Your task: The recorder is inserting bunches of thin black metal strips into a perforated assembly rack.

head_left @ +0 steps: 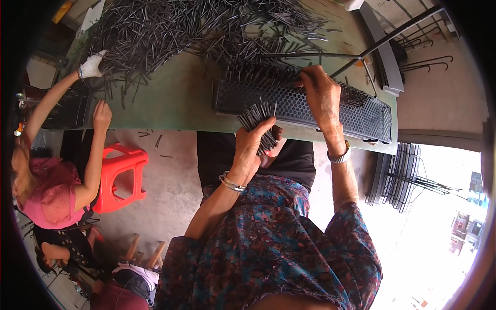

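My left hand [249, 141] is closed round a bundle of short dark rods [257, 114], their ends fanned upward, just in front of the table edge. Over a long black rack [297, 109] with a honeycomb of holes, my right hand [324, 98] bends down with its fingertips pinched together. Those fingertips are among dark rods [258, 72] standing upright along the rack's far part. Whatever they pinch is hidden by the fingers. The rack lies along the near edge of the green table [170, 111].
A large heap of loose dark rods [150, 31] covers the table's far side. At the left another person's gloved hand [93, 65] touches the heap, their bare hand [102, 114] nearer the edge. A red stool [124, 178] stands below. Thin metal bars [398, 36] slant across the right.
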`<state>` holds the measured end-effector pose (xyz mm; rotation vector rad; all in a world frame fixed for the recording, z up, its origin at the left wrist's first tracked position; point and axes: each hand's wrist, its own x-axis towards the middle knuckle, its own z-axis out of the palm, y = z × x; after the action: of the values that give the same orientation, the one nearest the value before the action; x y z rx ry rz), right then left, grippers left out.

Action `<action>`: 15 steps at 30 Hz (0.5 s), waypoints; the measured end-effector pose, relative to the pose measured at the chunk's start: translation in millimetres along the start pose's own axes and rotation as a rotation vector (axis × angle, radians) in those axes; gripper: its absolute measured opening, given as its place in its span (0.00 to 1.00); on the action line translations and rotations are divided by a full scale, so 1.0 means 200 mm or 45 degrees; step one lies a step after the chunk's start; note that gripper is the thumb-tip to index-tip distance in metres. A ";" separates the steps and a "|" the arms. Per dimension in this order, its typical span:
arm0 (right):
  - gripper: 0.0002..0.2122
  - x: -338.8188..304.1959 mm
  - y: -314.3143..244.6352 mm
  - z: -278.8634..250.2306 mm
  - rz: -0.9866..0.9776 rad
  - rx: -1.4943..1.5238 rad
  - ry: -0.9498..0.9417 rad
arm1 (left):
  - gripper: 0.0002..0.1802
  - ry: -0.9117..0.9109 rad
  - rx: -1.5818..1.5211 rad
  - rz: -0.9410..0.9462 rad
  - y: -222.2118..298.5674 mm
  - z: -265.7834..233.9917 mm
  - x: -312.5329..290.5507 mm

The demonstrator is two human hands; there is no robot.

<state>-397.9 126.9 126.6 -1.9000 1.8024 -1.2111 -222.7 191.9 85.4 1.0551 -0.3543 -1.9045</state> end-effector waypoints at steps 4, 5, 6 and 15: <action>0.03 0.01 -0.02 -0.01 -0.017 -0.066 -0.058 | 0.09 -0.001 -0.005 0.029 0.00 -0.01 0.00; 0.03 0.01 -0.01 -0.01 -0.017 -0.066 -0.057 | 0.09 0.006 -0.012 -0.004 0.01 0.00 -0.01; 0.03 0.01 0.00 -0.01 -0.017 -0.077 -0.067 | 0.09 0.014 -0.020 -0.038 0.02 0.00 -0.01; 0.05 0.05 0.04 0.04 -0.261 -0.340 -0.091 | 0.08 -0.002 -0.028 -0.029 0.01 0.01 -0.01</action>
<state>-398.8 114.0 120.0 -2.2924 1.8466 -0.9865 -221.7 191.9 88.3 1.0474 -0.3223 -1.9254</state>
